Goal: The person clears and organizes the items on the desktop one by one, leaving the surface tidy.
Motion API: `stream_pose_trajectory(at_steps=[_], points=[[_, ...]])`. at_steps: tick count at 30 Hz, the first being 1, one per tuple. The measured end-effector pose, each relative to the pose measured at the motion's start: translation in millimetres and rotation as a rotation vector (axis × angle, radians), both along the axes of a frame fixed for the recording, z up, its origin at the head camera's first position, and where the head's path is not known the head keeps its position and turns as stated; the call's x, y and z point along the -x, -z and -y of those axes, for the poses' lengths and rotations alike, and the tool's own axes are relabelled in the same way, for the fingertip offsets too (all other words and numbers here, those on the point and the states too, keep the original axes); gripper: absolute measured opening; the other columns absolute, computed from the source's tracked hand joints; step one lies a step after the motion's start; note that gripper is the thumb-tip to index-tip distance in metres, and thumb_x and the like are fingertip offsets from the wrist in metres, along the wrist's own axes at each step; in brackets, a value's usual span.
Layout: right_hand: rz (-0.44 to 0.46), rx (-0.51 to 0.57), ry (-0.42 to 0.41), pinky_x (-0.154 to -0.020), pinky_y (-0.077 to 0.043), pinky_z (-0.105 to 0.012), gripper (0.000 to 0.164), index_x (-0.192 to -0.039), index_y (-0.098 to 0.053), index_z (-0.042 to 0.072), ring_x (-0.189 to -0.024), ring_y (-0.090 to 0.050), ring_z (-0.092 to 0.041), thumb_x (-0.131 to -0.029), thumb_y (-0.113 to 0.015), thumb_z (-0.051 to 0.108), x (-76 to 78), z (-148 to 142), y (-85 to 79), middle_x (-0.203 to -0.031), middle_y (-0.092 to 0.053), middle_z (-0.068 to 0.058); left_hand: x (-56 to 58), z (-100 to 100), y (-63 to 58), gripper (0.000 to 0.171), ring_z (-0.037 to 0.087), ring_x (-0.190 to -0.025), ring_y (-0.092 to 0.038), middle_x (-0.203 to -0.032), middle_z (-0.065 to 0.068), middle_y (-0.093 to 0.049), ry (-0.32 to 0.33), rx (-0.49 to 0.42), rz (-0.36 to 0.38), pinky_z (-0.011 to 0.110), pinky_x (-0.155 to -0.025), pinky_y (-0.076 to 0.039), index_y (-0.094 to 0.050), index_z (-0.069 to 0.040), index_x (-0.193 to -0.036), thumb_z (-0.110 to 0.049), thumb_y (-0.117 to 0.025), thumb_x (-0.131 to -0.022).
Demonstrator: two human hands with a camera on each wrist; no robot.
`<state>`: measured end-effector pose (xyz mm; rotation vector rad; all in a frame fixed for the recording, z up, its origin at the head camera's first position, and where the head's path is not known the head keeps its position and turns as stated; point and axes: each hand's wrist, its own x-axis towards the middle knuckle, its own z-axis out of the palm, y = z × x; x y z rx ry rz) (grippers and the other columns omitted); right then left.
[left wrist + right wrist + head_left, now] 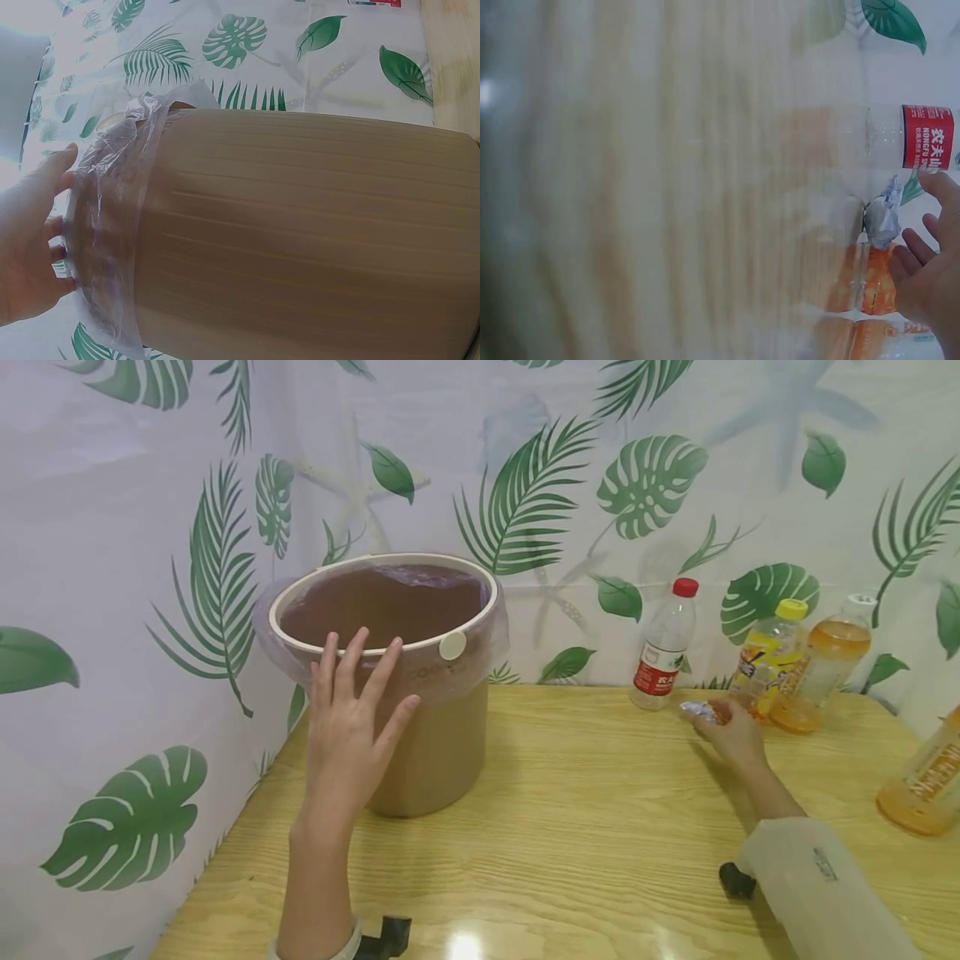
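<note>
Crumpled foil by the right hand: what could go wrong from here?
The red-capped bottle and yellow-capped bottle stand close by, so the right hand could tip one. The crumpled foil is small, so a loose pinch might drop it. The bag hangs loosely over the bin's rim; the left hand there could shift it.

Passage ran left of right hand (737, 739) over wood-grain tabletop (577, 793) to trash bin (438, 752); red-capped water bottle (660, 660), yellow-capped bottle (776, 647) blocked beyond.

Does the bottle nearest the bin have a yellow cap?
No, the bottle standing nearest the bin wears a red cap.
</note>
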<state>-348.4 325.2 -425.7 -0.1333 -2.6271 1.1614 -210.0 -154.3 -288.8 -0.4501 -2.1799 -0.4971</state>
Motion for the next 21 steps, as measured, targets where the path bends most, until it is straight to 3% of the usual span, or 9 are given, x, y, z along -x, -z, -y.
stream_pose_trajectory(at_steps=[7,15,21], points=[[0.001,-0.018,-0.026,-0.091,-0.036,-0.054,0.054,-0.127,-0.040,-0.012,-0.111,-0.042,-0.047,-0.091,-0.056,0.025,2.2,-2.7,8.4,-0.126,-0.042,-0.034,-0.1,0.0,-0.2,0.059,0.024,-0.137,-0.001,-0.147,0.009,-0.022,0.006,-0.004,0.002,0.047,-0.109,-0.002,-0.040,-0.019,-0.140,-0.055,-0.031,-0.094],[-0.047,0.039,-0.068,-0.092,-0.036,-0.052,0.048,-0.123,-0.044,-0.012,-0.110,-0.046,-0.046,-0.090,-0.059,0.019,-0.3,6.8,11.3,-0.119,-0.049,-0.033,-0.4,0.2,-0.3,0.059,0.023,-0.138,-0.001,-0.147,0.009,-0.022,0.001,-0.003,0.001,0.047,-0.109,-0.002,-0.040,-0.019,-0.140,-0.055,-0.030,-0.094],[-0.021,0.087,-0.051,-0.094,-0.034,-0.054,0.051,-0.127,-0.042,-0.010,-0.115,-0.040,-0.047,-0.091,-0.058,0.021,-3.0,10.5,16.5,-0.124,-0.042,-0.035,-1.0,-0.1,-0.7,0.058,0.024,-0.138,-0.001,-0.147,0.009,-0.023,0.002,0.002,0.001,0.047,-0.109,-0.002,-0.040,-0.019,-0.140,-0.054,-0.031,-0.095]])
